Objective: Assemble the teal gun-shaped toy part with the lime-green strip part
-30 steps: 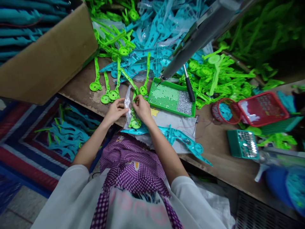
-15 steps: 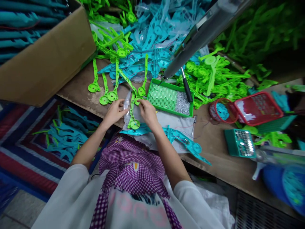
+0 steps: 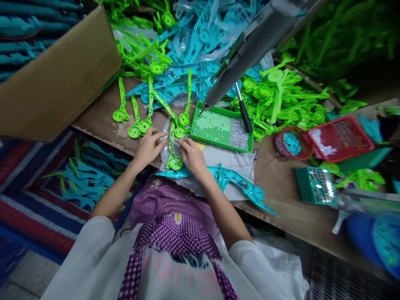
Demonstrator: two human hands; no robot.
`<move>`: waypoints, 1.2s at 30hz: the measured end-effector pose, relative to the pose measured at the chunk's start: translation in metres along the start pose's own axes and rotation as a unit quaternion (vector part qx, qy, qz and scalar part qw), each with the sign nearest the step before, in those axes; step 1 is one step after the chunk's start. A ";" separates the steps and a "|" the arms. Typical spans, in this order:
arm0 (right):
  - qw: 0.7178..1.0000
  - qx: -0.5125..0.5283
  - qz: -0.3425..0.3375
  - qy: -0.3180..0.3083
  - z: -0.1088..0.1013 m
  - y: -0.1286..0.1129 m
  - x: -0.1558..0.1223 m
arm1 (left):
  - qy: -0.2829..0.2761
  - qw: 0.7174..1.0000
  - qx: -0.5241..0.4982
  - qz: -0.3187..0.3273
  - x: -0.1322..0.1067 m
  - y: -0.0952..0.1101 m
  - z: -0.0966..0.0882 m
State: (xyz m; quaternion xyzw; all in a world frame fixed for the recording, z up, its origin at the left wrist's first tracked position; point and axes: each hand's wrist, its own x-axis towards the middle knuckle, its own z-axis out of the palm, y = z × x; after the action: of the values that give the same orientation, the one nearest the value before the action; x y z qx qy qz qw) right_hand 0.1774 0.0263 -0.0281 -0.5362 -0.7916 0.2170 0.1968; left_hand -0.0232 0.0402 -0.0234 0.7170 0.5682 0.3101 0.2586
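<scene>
On the bench edge in front of me lies a lime-green plastic arm with a round disc end, between my two hands. My left hand is on its left, fingers stretched toward the arm, with thumb and forefinger apart. On the other side my right hand has its fingers bent together at the arm; anything pinched in them is hidden. Several similar green arms lie just beyond. A long turquoise plastic piece rests close by my right wrist.
A hanging power screwdriver points down over a green tray of small metal parts. A black-handled tool leans in it. Green parts and turquoise parts heap behind. A cardboard box stands left, red baskets right.
My right hand has drawn slightly back toward me along the green arm. The left hand stays almost in place. The hanging screwdriver has swung a little to the left.
</scene>
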 end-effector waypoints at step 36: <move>0.990 0.111 0.056 -0.061 0.004 -0.001 0.033 | -0.108 0.982 0.152 -0.023 0.058 0.015 0.003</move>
State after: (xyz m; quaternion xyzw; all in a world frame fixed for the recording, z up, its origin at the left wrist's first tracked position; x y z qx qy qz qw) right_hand 0.1630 0.0564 -0.0285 -0.5406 -0.7418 0.3461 0.1942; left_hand -0.0022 0.0930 -0.0062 0.7640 0.5936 0.1350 0.2138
